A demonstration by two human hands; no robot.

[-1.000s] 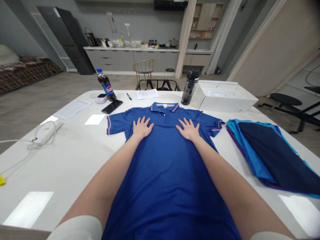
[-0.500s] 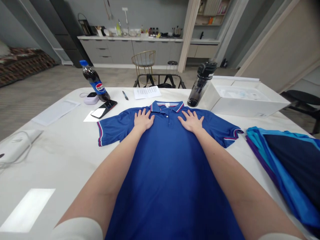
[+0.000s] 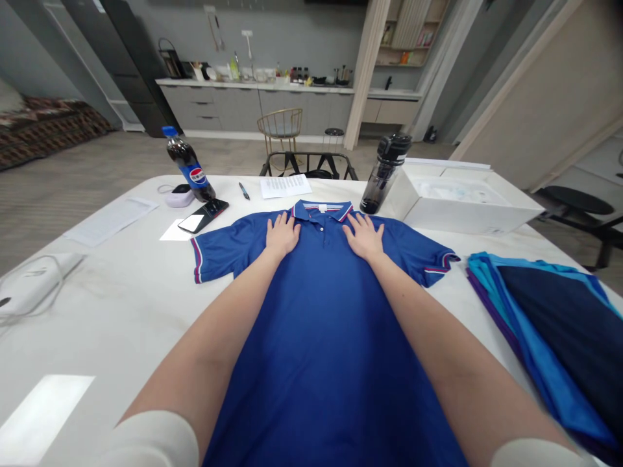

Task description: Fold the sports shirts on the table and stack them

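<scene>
A blue polo shirt (image 3: pixel 326 311) lies spread front side up on the white table, its collar away from me and both sleeves out to the sides. Red and white stripes edge the collar and cuffs. My left hand (image 3: pixel 283 235) rests flat on the shirt's shoulder left of the collar, fingers apart. On the other shoulder, just right of the collar, my right hand (image 3: pixel 364 236) also lies flat with spread fingers. Neither hand grips the cloth. The shirt's lower hem runs out of view at the bottom.
On the white table (image 3: pixel 121 311), a cola bottle (image 3: pixel 191 167), phone (image 3: pixel 203 216), pen (image 3: pixel 244 191) and printed sheet (image 3: pixel 285 186) lie beyond the shirt. To the right are a dark drink bottle (image 3: pixel 384 174), a white box (image 3: pixel 467 211) and folded clothes (image 3: pixel 549 324). A white device (image 3: pixel 34 285) sits left.
My right hand has slid slightly inward, closer to the collar. My left hand stays nearly in place on the shirt. The whole view has shifted a little.
</scene>
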